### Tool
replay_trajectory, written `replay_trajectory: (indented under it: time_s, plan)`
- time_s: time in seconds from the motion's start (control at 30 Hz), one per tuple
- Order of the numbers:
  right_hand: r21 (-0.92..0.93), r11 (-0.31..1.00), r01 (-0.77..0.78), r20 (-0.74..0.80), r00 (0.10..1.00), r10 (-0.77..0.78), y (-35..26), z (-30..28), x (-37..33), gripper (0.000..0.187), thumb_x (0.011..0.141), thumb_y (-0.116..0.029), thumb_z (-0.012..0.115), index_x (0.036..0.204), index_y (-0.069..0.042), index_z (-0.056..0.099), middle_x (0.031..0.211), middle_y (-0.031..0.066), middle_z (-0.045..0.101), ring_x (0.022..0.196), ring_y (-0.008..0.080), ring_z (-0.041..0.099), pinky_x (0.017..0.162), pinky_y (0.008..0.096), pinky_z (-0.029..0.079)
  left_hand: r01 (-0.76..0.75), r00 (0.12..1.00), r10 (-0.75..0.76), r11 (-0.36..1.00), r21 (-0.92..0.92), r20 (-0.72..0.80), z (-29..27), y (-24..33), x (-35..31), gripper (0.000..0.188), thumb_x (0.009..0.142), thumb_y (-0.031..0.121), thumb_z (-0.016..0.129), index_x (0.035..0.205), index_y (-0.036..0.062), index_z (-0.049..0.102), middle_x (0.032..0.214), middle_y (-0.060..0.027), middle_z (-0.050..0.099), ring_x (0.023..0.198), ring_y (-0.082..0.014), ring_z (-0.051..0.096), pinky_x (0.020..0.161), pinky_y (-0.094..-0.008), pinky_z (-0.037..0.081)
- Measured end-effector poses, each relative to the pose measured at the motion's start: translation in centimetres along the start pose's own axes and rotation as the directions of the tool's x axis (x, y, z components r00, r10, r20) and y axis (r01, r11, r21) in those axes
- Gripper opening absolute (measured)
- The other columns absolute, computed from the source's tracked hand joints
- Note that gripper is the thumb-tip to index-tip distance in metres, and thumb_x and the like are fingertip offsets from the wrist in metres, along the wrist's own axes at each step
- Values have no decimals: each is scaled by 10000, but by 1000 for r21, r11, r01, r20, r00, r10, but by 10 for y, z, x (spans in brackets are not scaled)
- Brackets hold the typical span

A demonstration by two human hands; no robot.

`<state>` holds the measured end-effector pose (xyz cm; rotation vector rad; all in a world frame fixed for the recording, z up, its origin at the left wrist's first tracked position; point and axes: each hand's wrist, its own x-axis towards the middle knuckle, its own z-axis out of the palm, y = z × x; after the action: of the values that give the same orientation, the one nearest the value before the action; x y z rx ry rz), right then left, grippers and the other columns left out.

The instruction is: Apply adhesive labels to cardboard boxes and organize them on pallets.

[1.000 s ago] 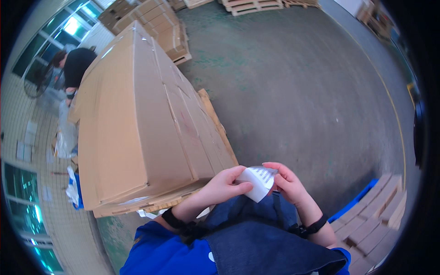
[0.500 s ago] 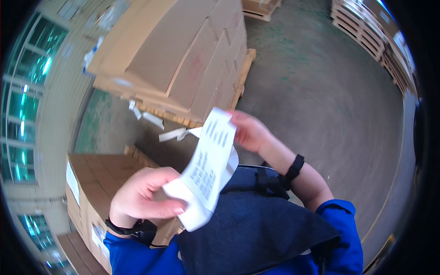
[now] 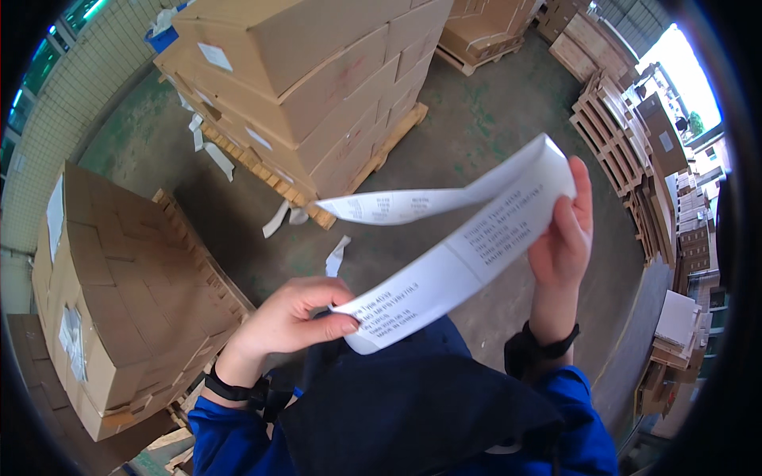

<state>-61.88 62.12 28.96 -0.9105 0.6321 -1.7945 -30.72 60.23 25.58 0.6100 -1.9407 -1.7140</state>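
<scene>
A strip of white printed labels (image 3: 456, 266) is stretched between my two hands in front of my body. My left hand (image 3: 290, 317) pinches its lower left end between thumb and fingers. Farther right and higher, my right hand (image 3: 565, 226) grips the strip near a fold, with the thumb on the printed face. Past that fold, the loose part of the strip doubles back to the left and hangs in the air, also showing print. Both wrists carry black bands.
Stacked brown cartons (image 3: 333, 103) stand on a wooden pallet ahead. Another carton stack (image 3: 143, 301) is at the left. White paper scraps (image 3: 218, 161) lie on the floor around the pallet. Piled empty pallets (image 3: 607, 119) and flat cardboard line the right side.
My right hand has moved right, drawing the strip out wider and flatter. My left hand still pinches its end. The view has shifted, showing more of the right side.
</scene>
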Motion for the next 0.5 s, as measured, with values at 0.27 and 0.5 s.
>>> replay_trajectory:
  time_s: [0.27,0.5]
  plan:
    - [-219,893,394,2,915,-404,-143,-154,-22,525,813,-27,544,1286,-45,319,1260,165,421,1143,267,443,981,414,347,-251,942,250,968,-21,225,123,1,153,163,747,38,657,888,7,581,794,-56,532,718,-178,535,568,-264,419]
    - [-348,910,226,-136,948,-287,-240,-298,36,400,854,-114,505,1236,-48,404,1189,121,495,1091,195,479,933,369,383,-287,932,272,958,26,239,206,26,305,161,764,68,644,901,10,584,791,-66,549,732,-185,553,618,-277,426]
